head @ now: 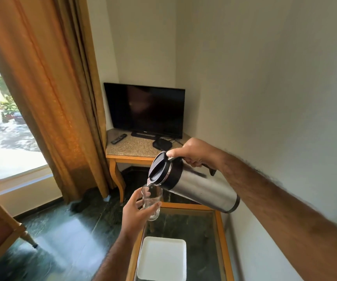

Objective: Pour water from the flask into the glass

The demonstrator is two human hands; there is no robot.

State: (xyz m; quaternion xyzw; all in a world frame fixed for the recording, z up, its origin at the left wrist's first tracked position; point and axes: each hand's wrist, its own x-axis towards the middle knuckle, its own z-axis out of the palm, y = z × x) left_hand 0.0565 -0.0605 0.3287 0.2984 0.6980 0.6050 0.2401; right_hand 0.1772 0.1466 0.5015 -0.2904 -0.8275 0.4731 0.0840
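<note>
White tray [161, 258] on glass-topped table [219, 226]; hands grip glass [151, 201] and tilted flask [196, 185].

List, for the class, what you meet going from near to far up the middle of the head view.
White tray → glass held in the left hand → flask tipped by the right hand → television.

We see a white tray [161, 260] on the glass table [220, 230], a black TV [145, 110], and orange curtains [48, 88].
</note>
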